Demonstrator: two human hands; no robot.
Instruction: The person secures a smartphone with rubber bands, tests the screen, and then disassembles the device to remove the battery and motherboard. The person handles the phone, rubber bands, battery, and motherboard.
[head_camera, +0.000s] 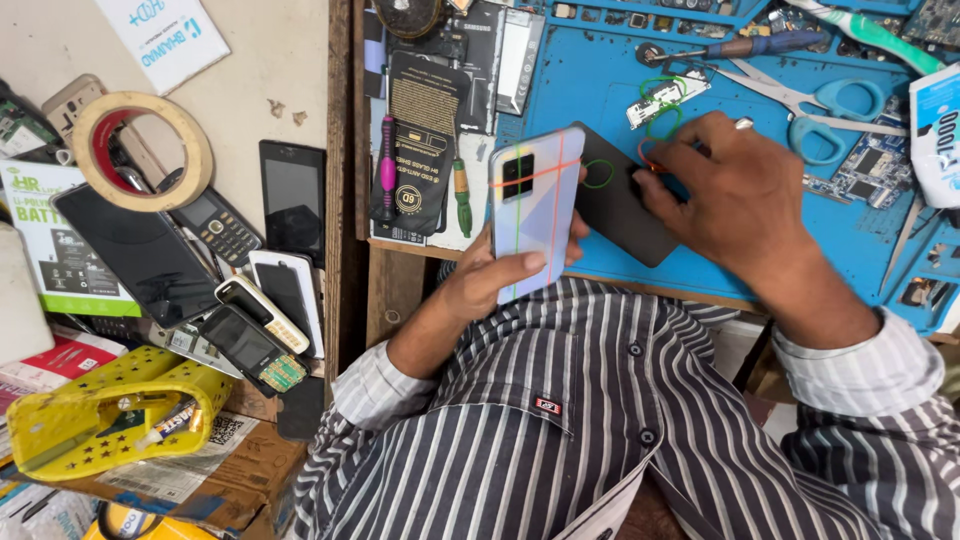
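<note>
**Smartphone held upright in the left hand, right hand on a dark panel**

Smartphone (536, 212), pale and iridescent with a square camera block near its top corner, stands upright with its back to the camera, just above the near edge of the blue work mat (600, 80). The left hand (500, 275) grips it from below, fingers (530, 262) clamped around its lower part and thumb side wrapped behind.

Right beside the phone, a flat dark panel (620, 210) lies on the mat, its near corner reaching over the counter (700, 295) edge. The right hand (735, 195) rests on the far end of this panel, fingers curled together and pressing down on it; whether they pinch anything small cannot be told.

Near the right hand lie blue-handled scissors (830, 105), a small circuit part (660, 98) and a screwdriver (740, 46). On the left of the mat sit a pink-handled tool (386, 170) and a green-handled one (462, 198). Further left, on the pale surface, are a roll of tape (140, 150), several old handsets (255, 320) and a yellow perforated tray (100, 415).
</note>
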